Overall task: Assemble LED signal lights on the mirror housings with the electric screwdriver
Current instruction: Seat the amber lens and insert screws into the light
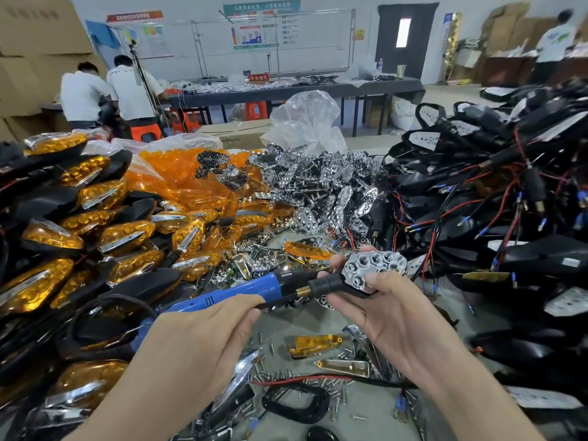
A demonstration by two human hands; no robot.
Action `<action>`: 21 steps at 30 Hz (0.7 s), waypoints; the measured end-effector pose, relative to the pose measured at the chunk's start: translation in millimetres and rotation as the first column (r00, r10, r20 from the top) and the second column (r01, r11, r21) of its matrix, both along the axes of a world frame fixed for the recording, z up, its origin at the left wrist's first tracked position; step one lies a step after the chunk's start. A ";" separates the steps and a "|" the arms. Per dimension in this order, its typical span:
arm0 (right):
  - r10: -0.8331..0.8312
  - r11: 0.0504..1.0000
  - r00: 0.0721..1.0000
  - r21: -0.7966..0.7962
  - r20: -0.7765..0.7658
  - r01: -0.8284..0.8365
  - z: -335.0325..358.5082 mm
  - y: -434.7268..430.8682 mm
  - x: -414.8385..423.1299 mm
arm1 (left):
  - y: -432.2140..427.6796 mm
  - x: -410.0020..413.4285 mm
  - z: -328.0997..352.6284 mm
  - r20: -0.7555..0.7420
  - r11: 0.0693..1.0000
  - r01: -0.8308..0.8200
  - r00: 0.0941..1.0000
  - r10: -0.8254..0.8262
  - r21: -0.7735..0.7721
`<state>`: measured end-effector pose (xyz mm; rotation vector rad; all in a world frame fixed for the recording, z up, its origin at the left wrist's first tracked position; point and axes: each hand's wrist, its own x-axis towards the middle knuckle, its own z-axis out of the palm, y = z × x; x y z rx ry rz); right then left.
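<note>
My right hand (pixel 394 316) holds a black housing (pixel 337 286) with a chrome reflector (pixel 375 265) seated in it, facing up, over the middle of the bench. My left hand (pixel 203 338) pinches the black stem or wire at the housing's left end, near its brass spring. The blue electric screwdriver (pixel 241 291) lies just behind my left hand, its black nose pointing at the housing; neither hand grips it. Loose screws (pixel 280 374) are scattered on the bench below my hands.
Finished amber-lensed lights (pixel 79 224) are stacked at the left. Loose amber lenses (pixel 191 179) and chrome reflectors (pixel 318 179) are heaped behind. Black wired housings (pixel 477 202) pile up at the right. An amber lens (pixel 315 345) and chrome trim (pixel 343 366) lie near my hands. People work at far tables.
</note>
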<state>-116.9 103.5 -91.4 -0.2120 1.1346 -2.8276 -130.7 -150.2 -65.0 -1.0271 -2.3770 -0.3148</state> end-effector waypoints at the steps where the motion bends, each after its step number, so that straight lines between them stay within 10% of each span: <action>1: 0.007 1.000 1.000 0.003 -0.008 -0.007 -0.2 -0.2 0.4 | 0.4 0.3 -1.3 0.009 1.000 0.003 1.000 -0.003 0.003; 21: -0.002 0.999 0.998 0.033 -0.063 0.004 -2.6 -2.9 -0.3 | 16.7 -7.6 -21.1 0.069 0.995 -0.064 0.996 0.058 0.081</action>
